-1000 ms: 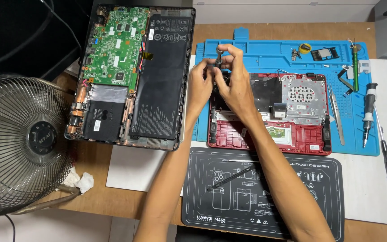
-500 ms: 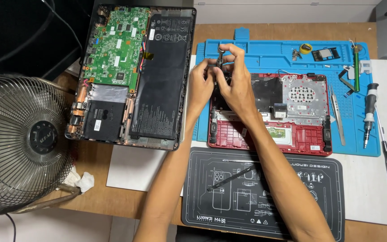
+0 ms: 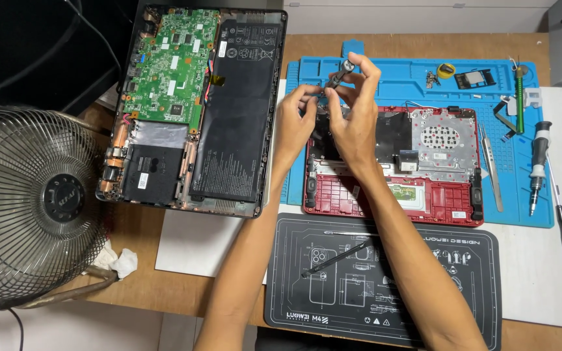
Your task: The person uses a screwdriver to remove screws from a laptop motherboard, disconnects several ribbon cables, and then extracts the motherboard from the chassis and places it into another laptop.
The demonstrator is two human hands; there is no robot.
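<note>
Left hand (image 3: 292,123): pinching a small dark part (image 3: 320,93), mostly hidden.
Right hand (image 3: 354,114): gripping a grey hinge piece (image 3: 339,75).
Red laptop shell (image 3: 424,175): lying partly covered by both hands.

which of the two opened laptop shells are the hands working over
The red shell on the blue mat; both hands hover above its top-left corner. The black shell lies untouched.
</note>
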